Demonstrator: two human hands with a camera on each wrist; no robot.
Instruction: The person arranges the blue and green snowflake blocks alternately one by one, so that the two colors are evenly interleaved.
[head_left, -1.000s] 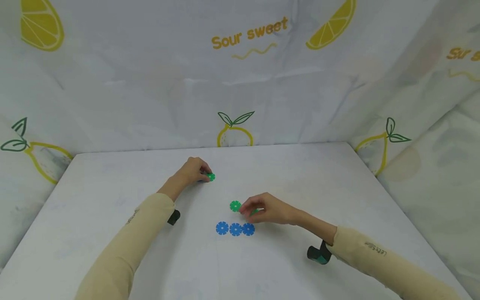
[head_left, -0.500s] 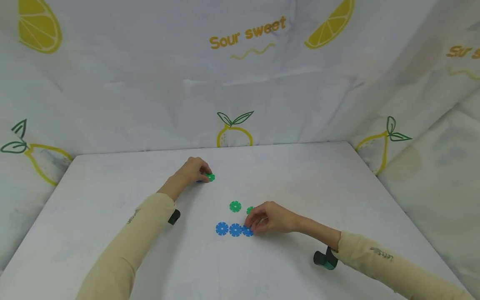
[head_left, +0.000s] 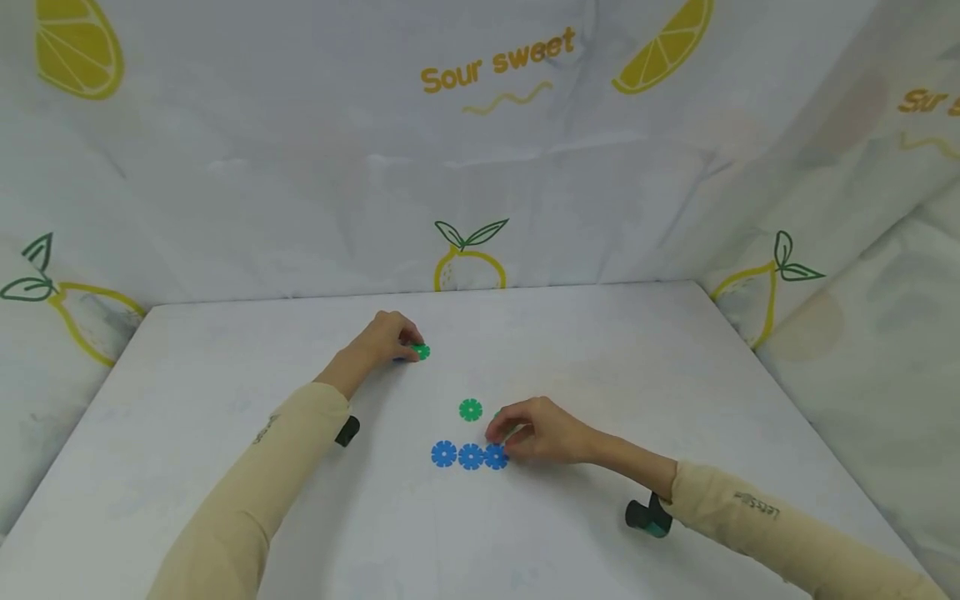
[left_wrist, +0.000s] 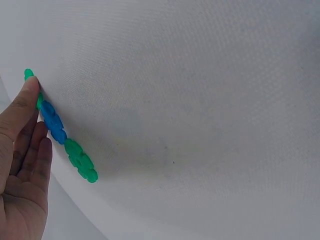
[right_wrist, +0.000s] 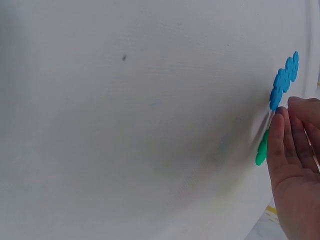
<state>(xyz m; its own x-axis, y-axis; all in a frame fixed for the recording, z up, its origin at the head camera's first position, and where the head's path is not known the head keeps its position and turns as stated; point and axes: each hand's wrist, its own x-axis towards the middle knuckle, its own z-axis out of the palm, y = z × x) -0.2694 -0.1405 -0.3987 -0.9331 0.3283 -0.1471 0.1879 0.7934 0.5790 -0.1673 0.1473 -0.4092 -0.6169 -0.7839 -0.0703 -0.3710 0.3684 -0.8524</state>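
At the back left, my left hand [head_left: 386, 337] pinches a green snowflake disc [left_wrist: 40, 101] between thumb and fingers. Beside it in the left wrist view lie a blue disc [left_wrist: 53, 121] and another green disc [left_wrist: 81, 161], in one line. My right hand [head_left: 549, 432] is at the right end of a row of three blue discs, its fingertips and thumb at the edge of the end blue disc [head_left: 496, 457]. The middle blue disc [head_left: 471, 457] and left blue disc [head_left: 444, 454] lie flat. A green disc [right_wrist: 262, 150] is partly hidden behind my right hand.
A separate green disc [head_left: 471, 410] lies behind the blue row. The white tabletop [head_left: 600, 350] meets a lemon-printed cloth [head_left: 300, 208] at the back. Dark wrist cameras sit under both forearms, the right camera [head_left: 648, 517] low over the table.
My right hand has moved from the green disc towards the front, to the end blue disc, then shifted slightly. The left hand stays in place with its green disc.
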